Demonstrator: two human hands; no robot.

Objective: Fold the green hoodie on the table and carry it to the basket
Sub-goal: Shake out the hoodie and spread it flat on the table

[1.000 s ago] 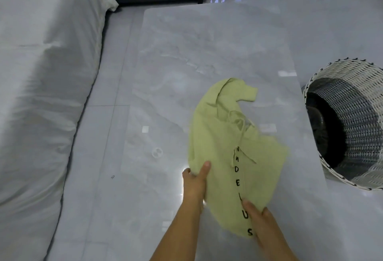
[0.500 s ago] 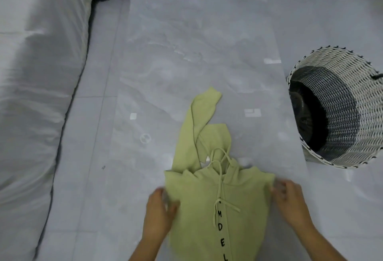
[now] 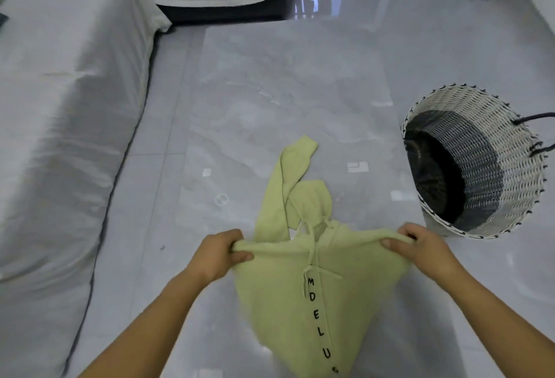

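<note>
The hoodie point(image 3: 303, 293) lay on the table point(image 3: 270, 83), one sleeve stretched away from the person. The left hand point(image 3: 217, 253) and right hand point(image 3: 420, 247) each pinched a shoulder. The basket point(image 3: 504, 143) stood right of the table.

Two bare arms come up from the bottom of the picture. The left hand point(image 3: 220, 253) and the right hand point(image 3: 420, 250) have nothing on them: no gloves, no rings, no watch. No sleeves show, so the arms are bare all the way down.
</note>
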